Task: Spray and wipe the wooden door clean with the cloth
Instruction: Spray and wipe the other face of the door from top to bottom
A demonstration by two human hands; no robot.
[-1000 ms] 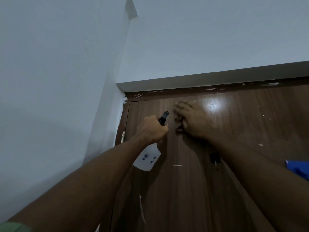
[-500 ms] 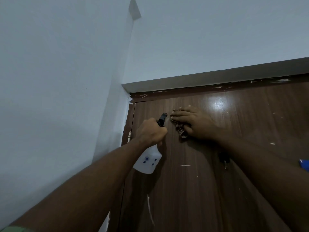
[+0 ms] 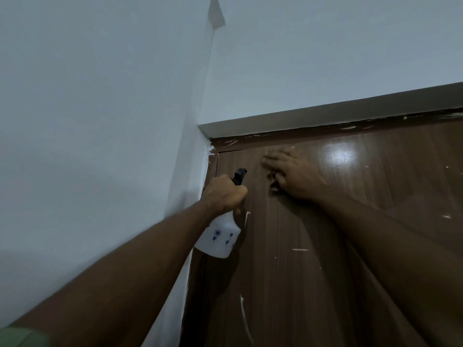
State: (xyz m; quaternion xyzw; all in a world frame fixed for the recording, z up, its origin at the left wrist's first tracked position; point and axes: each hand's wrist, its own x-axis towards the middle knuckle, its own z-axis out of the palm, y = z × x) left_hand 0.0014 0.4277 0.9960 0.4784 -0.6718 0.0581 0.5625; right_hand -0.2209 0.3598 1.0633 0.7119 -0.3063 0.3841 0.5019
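Fingers [image 3: 271, 163] of my right hand [image 3: 292, 175] lie spread and blurred against the wooden door [image 3: 313, 246] near its top left corner, pressing a cloth [image 3: 274, 187] of which only a small scrap peeks out under my palm; I think it is bunched there, but the blur hides most of it. My left hand [image 3: 223, 195] is curled round the neck of the white spray bottle [image 3: 218, 237], its black nozzle [image 3: 239, 175] pointing at the door just beside the wiping hand. White flecks and streaks mark the wood below and along the top frame [image 3: 350, 126]. Reaching this high, I could let the cloth slip from under my palm, or squeeze the trigger and wet my own knuckles instead of the wood.
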